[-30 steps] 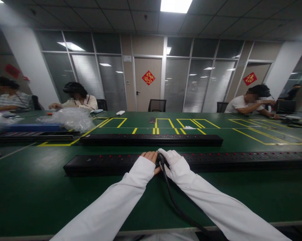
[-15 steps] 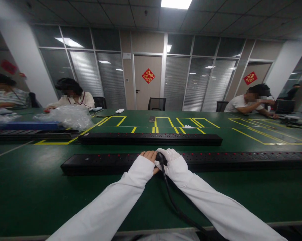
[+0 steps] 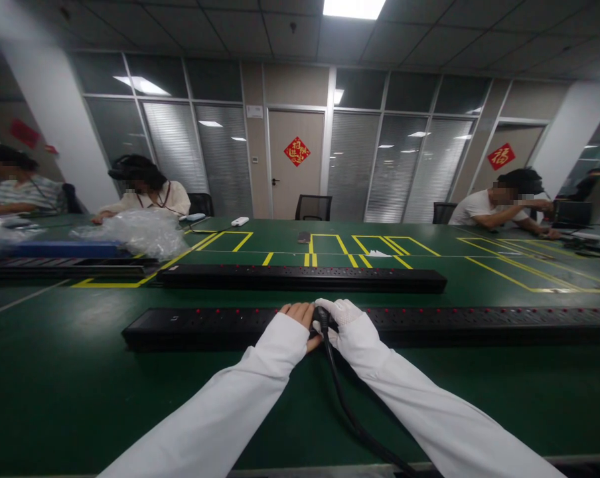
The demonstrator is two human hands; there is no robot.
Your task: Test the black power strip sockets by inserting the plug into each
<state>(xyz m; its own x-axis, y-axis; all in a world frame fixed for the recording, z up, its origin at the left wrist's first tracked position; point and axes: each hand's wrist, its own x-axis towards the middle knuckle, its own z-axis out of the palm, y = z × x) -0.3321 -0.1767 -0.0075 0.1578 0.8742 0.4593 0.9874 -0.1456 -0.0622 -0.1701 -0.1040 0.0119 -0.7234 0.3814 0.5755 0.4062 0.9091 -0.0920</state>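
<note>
A long black power strip (image 3: pixel 190 326) with a row of small red marks lies across the table in front of me. My left hand (image 3: pixel 299 315), without a glove, grips it, fingers over the top and thumb at the near side. Close beside it, my right hand (image 3: pixel 344 312), in a white glove, holds a black power plug (image 3: pixel 321 317) against the strip's upper face. From the plug a thick black cable (image 3: pixel 347 413) runs down toward the table's near edge. The plug's front end is hidden, so I cannot tell whether it sits in a socket.
Behind lies a second black power strip (image 3: pixel 300 279). Yellow tape outlines (image 3: pixel 324 235) mark the green table (image 3: pixel 180 411). Clear plastic wrap (image 3: pixel 141 234) lies at the left, near a blue box (image 3: pixel 68 249). Several people sit along the far side, one person (image 3: pixel 484 207) at the right.
The view has shifted slightly. Both hands stay at the same place on the strip, with the plug still in the right one.
</note>
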